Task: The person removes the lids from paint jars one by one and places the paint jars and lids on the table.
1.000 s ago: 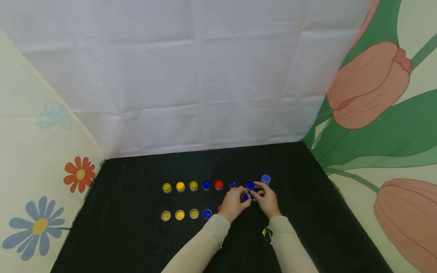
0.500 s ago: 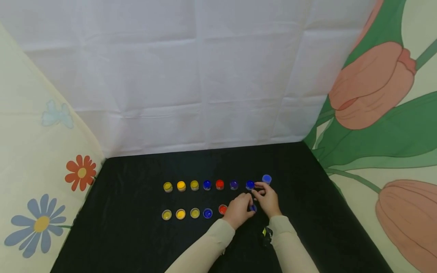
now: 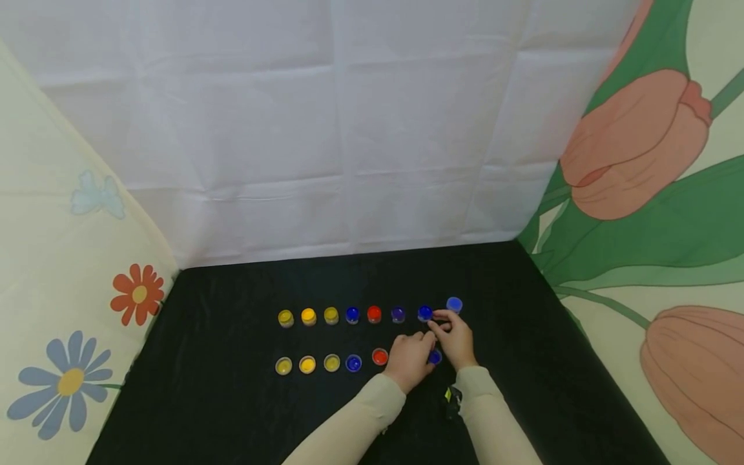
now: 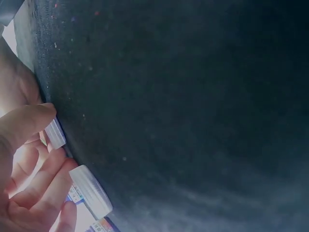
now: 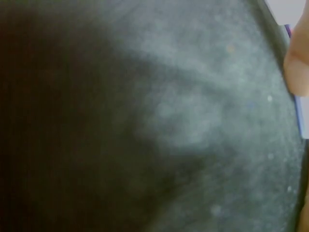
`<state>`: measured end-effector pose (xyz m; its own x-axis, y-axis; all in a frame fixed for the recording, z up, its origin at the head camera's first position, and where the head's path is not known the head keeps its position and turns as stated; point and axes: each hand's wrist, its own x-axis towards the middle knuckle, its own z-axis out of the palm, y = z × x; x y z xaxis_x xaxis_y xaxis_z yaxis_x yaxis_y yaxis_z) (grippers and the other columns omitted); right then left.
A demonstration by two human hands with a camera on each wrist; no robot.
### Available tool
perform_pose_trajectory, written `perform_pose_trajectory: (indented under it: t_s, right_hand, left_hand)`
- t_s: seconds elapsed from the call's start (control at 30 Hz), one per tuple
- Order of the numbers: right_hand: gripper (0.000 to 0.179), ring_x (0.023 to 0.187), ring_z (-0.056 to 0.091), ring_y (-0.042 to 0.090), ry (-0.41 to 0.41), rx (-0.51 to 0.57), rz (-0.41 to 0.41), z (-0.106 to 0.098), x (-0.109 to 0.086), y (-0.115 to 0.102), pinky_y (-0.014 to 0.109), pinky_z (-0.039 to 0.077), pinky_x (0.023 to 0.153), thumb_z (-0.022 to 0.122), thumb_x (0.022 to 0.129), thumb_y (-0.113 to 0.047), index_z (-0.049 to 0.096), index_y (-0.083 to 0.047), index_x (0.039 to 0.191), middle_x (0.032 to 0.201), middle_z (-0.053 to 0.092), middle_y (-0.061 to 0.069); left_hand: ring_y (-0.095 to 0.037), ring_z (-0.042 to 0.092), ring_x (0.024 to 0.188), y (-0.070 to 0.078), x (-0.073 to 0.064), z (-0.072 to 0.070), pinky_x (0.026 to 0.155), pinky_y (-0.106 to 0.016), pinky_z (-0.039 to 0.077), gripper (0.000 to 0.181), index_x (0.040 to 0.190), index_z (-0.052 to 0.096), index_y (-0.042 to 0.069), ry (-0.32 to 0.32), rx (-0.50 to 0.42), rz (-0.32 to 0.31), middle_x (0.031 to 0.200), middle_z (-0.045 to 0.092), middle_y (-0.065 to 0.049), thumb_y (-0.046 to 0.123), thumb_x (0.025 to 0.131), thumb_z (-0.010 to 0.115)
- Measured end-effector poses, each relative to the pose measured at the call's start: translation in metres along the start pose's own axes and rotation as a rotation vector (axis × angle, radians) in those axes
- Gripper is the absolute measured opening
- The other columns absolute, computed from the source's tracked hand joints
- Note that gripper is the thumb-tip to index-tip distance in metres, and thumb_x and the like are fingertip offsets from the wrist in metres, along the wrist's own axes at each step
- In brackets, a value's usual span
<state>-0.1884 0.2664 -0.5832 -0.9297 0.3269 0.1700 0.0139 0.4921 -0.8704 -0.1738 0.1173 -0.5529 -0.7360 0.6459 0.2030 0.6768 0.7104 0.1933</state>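
Observation:
My left hand (image 3: 409, 360) pinches a small blue lid (image 3: 434, 356) down at the cloth in the front row. Thumb and fingers are on the rim of this lid (image 4: 55, 133) in the left wrist view. Beside the fingers lies another translucent lid (image 4: 91, 191), with labelled jars behind it. With thumb and index finger my right hand (image 3: 457, 341) holds a blue paint jar (image 3: 425, 314) in the back row. The right wrist view catches only fingertips (image 5: 298, 72) and part of a white, blue-edged jar (image 5: 304, 116) at its right border.
Paint jars stand in the back row: yellow (image 3: 285, 318), orange-yellow (image 3: 309, 316), blue (image 3: 352, 315), red (image 3: 374, 314), purple (image 3: 398, 314) and light blue (image 3: 454, 305). Matching lids, including a red one (image 3: 380, 356), lie in front on the black cloth (image 3: 232, 413).
My left hand has brought the blue lid from beside the held jar down toward me into the front row, then slightly right. The right hand has stayed at the blue jar.

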Motion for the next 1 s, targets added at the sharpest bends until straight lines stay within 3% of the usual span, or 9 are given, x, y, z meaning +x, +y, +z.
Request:
perform_pose_trajectory:
  t_s: [0.3,0.6,0.73,0.9,1.0]
  right_hand:
    - [0.022,0.079,0.065,0.020,-0.002,-0.002,0.008,0.000,-0.002,0.000,0.021,0.050,0.064,0.076,0.091,-0.005,0.070,0.002,0.110,0.109,0.072,0.021]
    - [0.024,0.081,0.064,0.020,-0.011,-0.009,0.021,-0.002,-0.002,0.004,0.020,0.050,0.065,0.074,0.092,-0.006,0.069,0.001,0.115,0.112,0.071,0.021]
    - [0.024,0.080,0.063,0.013,-0.032,0.032,0.030,-0.005,-0.003,0.003,0.019,0.052,0.066,0.073,0.092,-0.003,0.069,0.003,0.115,0.114,0.070,0.023]
    - [0.023,0.073,0.062,0.002,-0.044,0.148,0.071,-0.015,-0.004,0.001,0.019,0.055,0.063,0.071,0.091,0.006,0.067,0.010,0.113,0.110,0.069,0.029]
    - [0.022,0.069,0.061,-0.002,-0.020,0.147,0.096,-0.025,-0.006,0.001,0.019,0.055,0.060,0.072,0.089,0.007,0.066,0.013,0.110,0.105,0.069,0.029]
  left_hand:
    - [-0.010,0.064,0.078,0.000,-0.003,0.005,0.078,-0.031,0.051,0.037,0.105,0.061,0.018,-0.010,-0.021,-0.026,0.088,0.065,0.004,0.032,0.082,0.086]
    - [-0.009,0.064,0.078,0.001,-0.002,0.011,0.080,-0.030,0.051,0.037,0.107,0.061,0.019,0.004,0.030,-0.010,0.089,0.065,0.005,0.035,0.083,0.084]
    - [-0.009,0.064,0.078,0.001,-0.001,0.013,0.080,-0.030,0.051,0.039,0.111,0.061,0.019,0.003,0.055,0.004,0.091,0.065,0.005,0.036,0.084,0.084]
    - [-0.007,0.060,0.077,-0.001,0.001,0.007,0.080,-0.031,0.050,0.035,0.109,0.060,0.021,-0.054,-0.074,-0.041,0.089,0.060,0.007,0.038,0.085,0.081]
    - [-0.007,0.057,0.079,0.002,0.005,0.003,0.078,-0.030,0.050,0.032,0.109,0.061,0.021,-0.088,-0.184,-0.091,0.093,0.058,0.006,0.039,0.087,0.078]
